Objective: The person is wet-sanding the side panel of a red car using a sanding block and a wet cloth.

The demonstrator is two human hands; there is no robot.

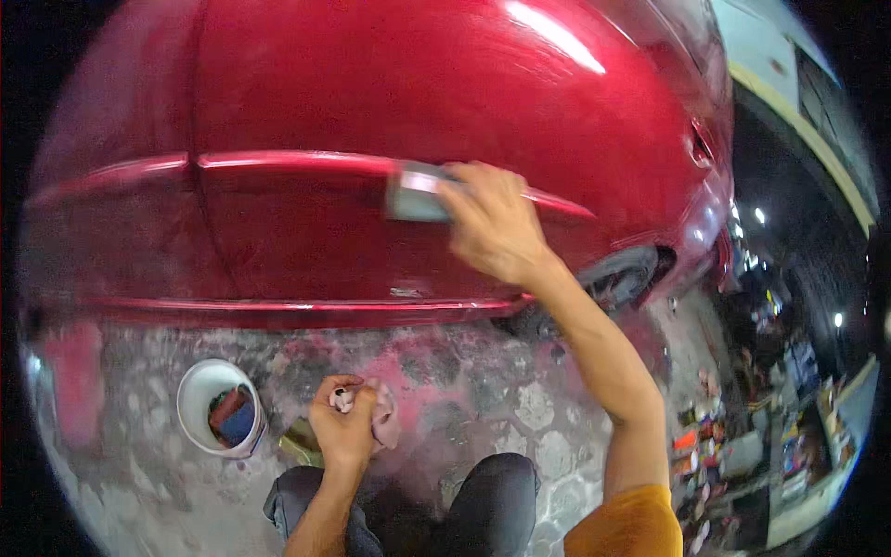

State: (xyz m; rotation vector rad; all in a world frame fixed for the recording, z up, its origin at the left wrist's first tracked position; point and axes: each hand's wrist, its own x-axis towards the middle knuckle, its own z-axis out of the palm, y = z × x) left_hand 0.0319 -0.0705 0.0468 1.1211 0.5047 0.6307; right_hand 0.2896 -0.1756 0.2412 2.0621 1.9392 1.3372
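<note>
A red car door panel (313, 237) with a raised body line fills the upper view. My right hand (494, 216), blurred, presses a grey-green rectangular sheet or pad (418, 198) onto that body line; its exact kind is too blurred to tell. Low and near my knees, my left hand (348, 418) is closed around a crumpled pale pink cloth (384, 418), held clear of the car. To its left stands a white plastic bucket (188, 411) with blue and reddish-brown pieces (233, 418) inside.
Rough stone paving (536, 404) with pink stains lies below the car. A yellow-green object (303, 442) sits beside the bucket, partly behind my left hand. The car's wheel (623, 275) is right of my right forearm. Further right are cluttered items (703, 445).
</note>
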